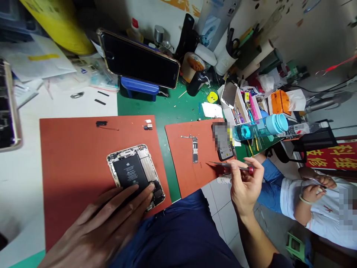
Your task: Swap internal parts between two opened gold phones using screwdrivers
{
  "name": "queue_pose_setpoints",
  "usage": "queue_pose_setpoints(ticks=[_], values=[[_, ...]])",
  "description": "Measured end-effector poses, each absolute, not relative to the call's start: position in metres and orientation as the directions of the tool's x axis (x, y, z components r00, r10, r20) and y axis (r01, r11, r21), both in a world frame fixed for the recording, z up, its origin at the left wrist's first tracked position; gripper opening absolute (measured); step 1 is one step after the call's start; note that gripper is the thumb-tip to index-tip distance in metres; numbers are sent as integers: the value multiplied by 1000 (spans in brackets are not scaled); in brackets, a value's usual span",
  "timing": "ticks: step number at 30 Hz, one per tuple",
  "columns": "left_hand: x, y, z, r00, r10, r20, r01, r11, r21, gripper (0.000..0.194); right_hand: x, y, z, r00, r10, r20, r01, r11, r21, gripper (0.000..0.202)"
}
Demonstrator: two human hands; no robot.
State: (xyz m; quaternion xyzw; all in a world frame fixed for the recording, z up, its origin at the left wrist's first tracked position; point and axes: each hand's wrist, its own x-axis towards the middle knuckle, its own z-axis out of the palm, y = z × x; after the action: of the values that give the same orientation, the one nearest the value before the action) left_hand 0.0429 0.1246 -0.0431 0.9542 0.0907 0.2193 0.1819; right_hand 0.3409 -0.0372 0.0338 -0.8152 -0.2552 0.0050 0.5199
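The right hand [245,186] pinches a slim screwdriver [231,166] between thumb and fingers, closed on it near its red end cap, with the metal shaft pointing left over the smaller orange mat [192,175]. The left hand [111,219] lies flat and spread, fingertips pressing on the lower end of an opened phone [135,175], holding nothing, only pinning it down.

That phone sits on the larger orange mat [72,167], near its lower right edge, back-down with its screen off, so the black battery [130,174] and the small boards around it are bare. To my eye it is a light, stiff, shallow shell, and the mat should keep it from sliding; still, the exposed innards look delicate, and I would hold it by the metal rim or press on the battery's flat face rather than on the small parts at the bottom corner. The screwdriver looks light and thin, likely to roll if laid down; the knurled handle by the cap is the natural place to grip it.

On the smaller mat lies a narrow logic board [194,149], well apart from the phone, with another handset [224,143] at the mat's right edge. A dark phone [138,59] leans propped at the back of the bench among bottles and tools. Another person [315,201] sits to the right, hands together in their lap.
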Motion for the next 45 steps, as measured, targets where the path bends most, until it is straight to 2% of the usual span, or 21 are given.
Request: queue_pose_setpoints(ticks=[5, 13, 16, 18, 20, 22, 25, 28, 32, 37, 45], values=[[41, 122, -40, 892, 293, 344, 143, -905, 400, 60, 344, -36, 16, 820, 482, 307, 508, -368, -779, 25], [48, 120, -30, 880, 329, 342, 182, -900, 397, 50, 340, -34, 9, 776, 504, 378, 588, -361, -724, 22], [51, 119, -30, 873, 322, 366, 182, -912, 368, 45, 330, -36, 21, 830, 468, 304, 484, -334, -809, 25], [52, 118, -27, 873, 320, 368, 190, -919, 347, 40, 319, -39, 29, 860, 488, 148, 318, -286, -904, 28], [53, 118, -22, 886, 304, 350, 195, -929, 313, 36, 306, -41, 34, 816, 575, -59, 109, -252, -962, 29], [54, 118, -17, 894, 305, 327, 208, -931, 301, 32, 293, -42, 33, 727, 655, -207, -53, -246, -968, 30], [55, 120, -13, 917, 286, 280, 207, -938, 278, 30, 276, -37, 24, 631, 711, -310, -177, -257, -950, 29], [56, 120, -12, 920, 292, 261, 216, -934, 284, 29, 263, -30, 15, 586, 736, -339, -212, -264, -941, 26], [55, 119, -12, 900, 305, 311, 205, -926, 317, 28, 255, -24, 11, 553, 753, -356, -205, -291, -935, 27], [54, 120, -14, 892, 297, 339, 186, -928, 323, 28, 253, -23, 11, 557, 747, -364, -185, -316, -931, 29], [52, 119, -19, 900, 299, 318, 186, -921, 342, 31, 249, -25, 17, 592, 740, -318, -180, -264, -948, 24]])
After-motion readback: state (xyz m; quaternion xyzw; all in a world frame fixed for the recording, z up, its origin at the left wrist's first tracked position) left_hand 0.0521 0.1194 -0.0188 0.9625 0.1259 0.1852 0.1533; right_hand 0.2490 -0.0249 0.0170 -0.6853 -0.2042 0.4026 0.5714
